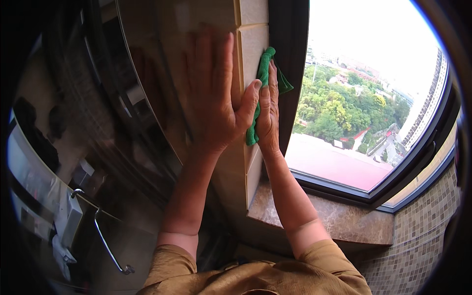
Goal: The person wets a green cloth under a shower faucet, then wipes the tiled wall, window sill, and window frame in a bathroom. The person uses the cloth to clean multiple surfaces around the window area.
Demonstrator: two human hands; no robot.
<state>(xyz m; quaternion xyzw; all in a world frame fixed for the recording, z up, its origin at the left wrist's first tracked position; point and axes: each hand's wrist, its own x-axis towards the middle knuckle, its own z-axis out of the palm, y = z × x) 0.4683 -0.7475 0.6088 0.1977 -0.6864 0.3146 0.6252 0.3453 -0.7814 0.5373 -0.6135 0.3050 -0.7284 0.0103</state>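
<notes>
A green cloth (264, 72) lies along the narrow tiled edge (254, 44) of the wall beside the window. My right hand (268, 110) presses flat on the cloth, its fingers pointing up, and one corner of the cloth hangs out beyond it over the dark frame. My left hand (217, 92) is spread against the darker tiled wall face, slightly blurred at the fingers. Its thumb reaches round the corner and touches or nearly touches the cloth.
On the right, a dark-framed window (372, 199) shows trees and buildings outside. Below it is a brown marble sill (332, 217), with mosaic tiles (416, 236) beyond. A glass panel with a curved metal handle (108, 243) stands at the left.
</notes>
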